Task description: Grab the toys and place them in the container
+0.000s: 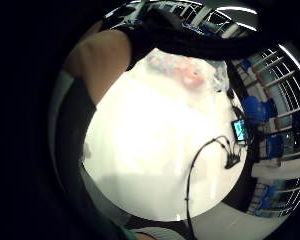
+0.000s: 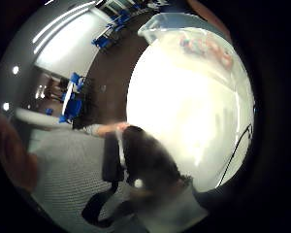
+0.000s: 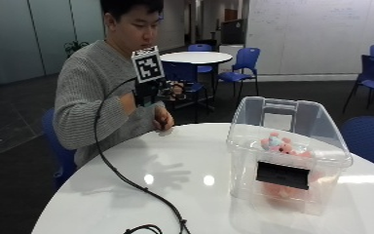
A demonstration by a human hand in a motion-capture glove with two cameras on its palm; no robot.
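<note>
A clear plastic container [image 3: 316, 127] stands on the round white table [image 3: 193, 170], to the person's left. Pink and pale blue soft toys [image 3: 281, 145] lie inside it. My gloved right hand [image 3: 156, 92] is raised in front of the person's chest, above the near table edge and well away from the container. Its fingers look relaxed and nothing shows in them. From the palm, the container [image 1: 217, 75] with the toys [image 1: 190, 75] lies at the far side of the table. The thumb side view also shows the container [image 2: 155, 24] and toys [image 2: 208, 48].
The person's bare hand [image 3: 163, 120] rests on the table edge below the glove. A black cable [image 3: 128, 180] trails across the tabletop. A small lit device [image 1: 240, 130] sits at the table's rim. Blue chairs [image 3: 239, 63] and another table stand behind.
</note>
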